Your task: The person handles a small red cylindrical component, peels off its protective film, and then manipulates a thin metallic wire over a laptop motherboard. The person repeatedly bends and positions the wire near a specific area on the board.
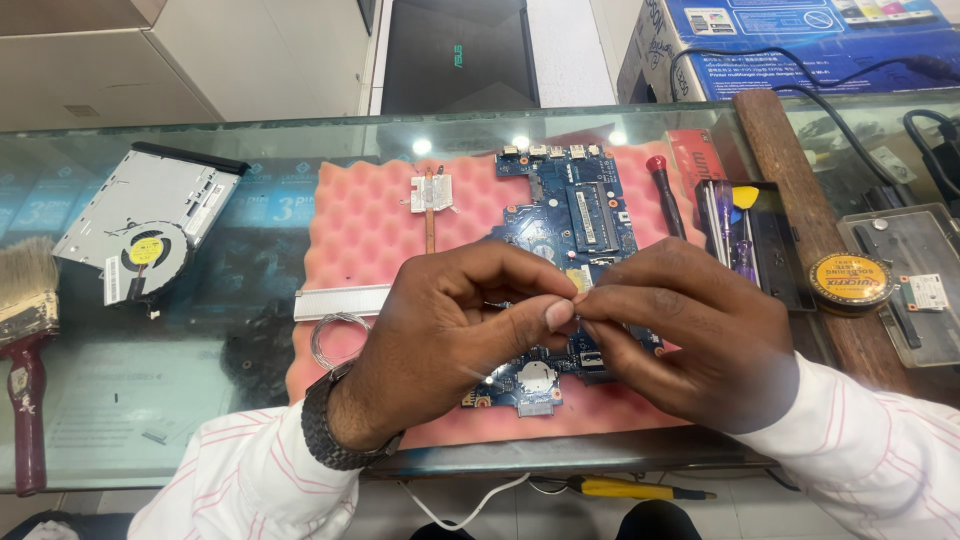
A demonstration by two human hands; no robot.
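Observation:
My left hand (450, 330) and my right hand (680, 335) meet fingertip to fingertip above a blue laptop motherboard (575, 215) that lies on a pink foam mat (365, 225). Both pinch something very small and thin between thumb and forefinger; it looks like a fine wire, but it is too small to name. A loose coil of thin silver wire (330, 335) lies on the mat just left of my left wrist, which wears a dark watch. A copper heat pipe with a metal plate (431, 195) rests on the mat above my left hand.
On the glass counter lie an optical drive with a cooling fan (145, 235) at the left, a paint brush (25, 330) at the far left, a red-handled screwdriver (667, 195), a black tool tray (755, 235), a round yellow tin (850, 280) and a wooden strip (800, 200).

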